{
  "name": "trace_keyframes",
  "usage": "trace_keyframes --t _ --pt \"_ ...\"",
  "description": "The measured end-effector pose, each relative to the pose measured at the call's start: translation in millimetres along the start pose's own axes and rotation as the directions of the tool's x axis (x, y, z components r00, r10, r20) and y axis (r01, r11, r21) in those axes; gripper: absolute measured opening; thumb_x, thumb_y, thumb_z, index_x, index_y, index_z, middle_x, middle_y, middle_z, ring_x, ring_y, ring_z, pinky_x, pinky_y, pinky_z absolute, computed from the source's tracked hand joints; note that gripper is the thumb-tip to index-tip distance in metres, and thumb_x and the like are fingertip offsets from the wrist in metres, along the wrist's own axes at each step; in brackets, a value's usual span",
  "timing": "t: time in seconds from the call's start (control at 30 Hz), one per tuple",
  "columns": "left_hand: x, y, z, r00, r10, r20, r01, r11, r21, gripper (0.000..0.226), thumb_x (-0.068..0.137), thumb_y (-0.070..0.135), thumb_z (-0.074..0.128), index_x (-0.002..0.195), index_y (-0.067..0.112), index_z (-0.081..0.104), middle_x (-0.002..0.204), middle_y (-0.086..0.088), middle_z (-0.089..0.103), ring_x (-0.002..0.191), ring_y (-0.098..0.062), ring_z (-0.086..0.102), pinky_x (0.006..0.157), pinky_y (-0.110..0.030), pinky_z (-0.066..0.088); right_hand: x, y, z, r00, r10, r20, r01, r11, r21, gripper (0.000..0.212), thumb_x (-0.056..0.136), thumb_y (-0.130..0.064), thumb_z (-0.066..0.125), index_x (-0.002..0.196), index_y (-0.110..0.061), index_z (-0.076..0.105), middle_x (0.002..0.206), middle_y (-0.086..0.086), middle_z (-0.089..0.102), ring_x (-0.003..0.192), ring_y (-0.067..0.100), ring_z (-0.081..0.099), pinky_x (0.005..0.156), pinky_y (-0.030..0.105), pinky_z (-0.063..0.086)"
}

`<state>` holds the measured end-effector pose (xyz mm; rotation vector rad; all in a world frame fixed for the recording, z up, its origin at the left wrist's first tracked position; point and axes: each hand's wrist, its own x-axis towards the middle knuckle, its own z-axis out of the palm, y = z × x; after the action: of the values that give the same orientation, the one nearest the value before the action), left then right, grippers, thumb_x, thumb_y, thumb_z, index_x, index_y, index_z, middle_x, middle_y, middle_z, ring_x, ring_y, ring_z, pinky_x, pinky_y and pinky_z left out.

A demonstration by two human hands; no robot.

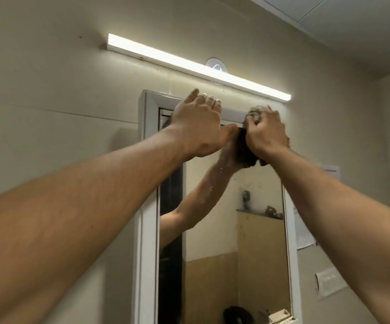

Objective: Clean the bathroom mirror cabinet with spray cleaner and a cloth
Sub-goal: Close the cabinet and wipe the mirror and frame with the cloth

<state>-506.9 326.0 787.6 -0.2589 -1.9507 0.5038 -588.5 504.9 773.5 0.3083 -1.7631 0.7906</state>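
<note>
Forearms (pixel 72 206) up against the beige wall (pixel 49 94): left hand (pixel 196 123), fingers straight, rests on the mirror cabinet (pixel 147 160) top edge, right hand (pixel 267 135) fingers clamped round the cloth (pixel 254 116) under the light bar (pixel 189 64).

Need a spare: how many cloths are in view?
1: a cloth gripped by the right hand at the top edge of the mirror cabinet; others may be hidden.

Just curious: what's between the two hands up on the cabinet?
Head view: only a short bare stretch of the cabinet's top frame shows between the left hand and the cloth the right hand grips.
</note>
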Motion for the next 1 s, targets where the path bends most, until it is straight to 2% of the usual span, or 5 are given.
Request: trace_keyframes --t 0.17,0.33,0.53,0.83,1.0 --pt "28.8 37.2 4.1 0.996 -0.088 0.005 0.088 0.995 -0.054 0.082 0.104 0.068 0.018 0.148 0.005 0.047 0.153 -0.016 0.051 0.145 -0.03 0.044 0.128 -0.045 0.019 -9.6 11.4 17.5 0.89 -0.44 0.12 0.429 0.897 0.106 0.062 0.104 -0.042 0.036 0.161 -0.018 0.032 0.171 0.005 0.023 0.159 0.023 0.014 0.131 0.043 0.009" --pt "27.5 42.4 17.0 0.998 -0.067 0.016 0.067 0.998 0.008 0.095 0.099 0.075 0.014 0.158 0.002 0.031 0.162 -0.02 0.036 0.152 -0.034 0.029 0.129 -0.047 0.011 22.1 73.0 -3.0 0.995 0.054 0.08 -0.068 0.98 0.188 0.05 0.108 -0.036 0.043 0.156 -0.026 0.036 0.165 0.003 0.031 0.151 0.029 0.032 0.125 0.055 0.026" --pt "34.7 46.6 19.9 0.996 -0.094 -0.001 0.094 0.995 -0.022 0.1 0.096 0.08 0.01 0.159 0.005 0.031 0.166 -0.016 0.033 0.156 -0.031 0.025 0.129 -0.043 0.008 4.8 56.4 20.2 0.95 -0.293 0.109 0.275 0.949 0.151 0.062 0.105 -0.028 0.035 0.165 -0.022 0.02 0.174 0.002 0.009 0.16 0.019 0.005 0.128 0.035 0.003" --pt "29.5 44.7 21.2 0.999 -0.034 0.031 0.034 0.999 0.011 0.094 0.1 0.074 0.008 0.164 0.006 0.013 0.173 -0.012 0.011 0.161 -0.024 0.003 0.13 -0.044 -0.007 20.1 68.1 11.8 0.971 0.232 0.061 -0.238 0.899 0.368 0.06 0.108 -0.041 0.038 0.164 -0.032 0.017 0.172 0.003 0.02 0.155 0.031 0.025 0.126 0.052 0.025" --pt "21.6 49.9 19.1 0.997 -0.02 0.068 0.021 1.0 -0.01 0.091 0.101 0.072 0.006 0.165 0.007 0.002 0.174 -0.011 -0.002 0.161 -0.023 -0.007 0.129 -0.045 -0.01 -11.5 82.9 9.5 0.813 0.554 0.179 -0.563 0.669 0.486 0.05 0.104 -0.046 0.038 0.143 -0.018 0.048 0.131 0.014 0.061 0.119 0.035 0.06 0.105 0.054 0.051"
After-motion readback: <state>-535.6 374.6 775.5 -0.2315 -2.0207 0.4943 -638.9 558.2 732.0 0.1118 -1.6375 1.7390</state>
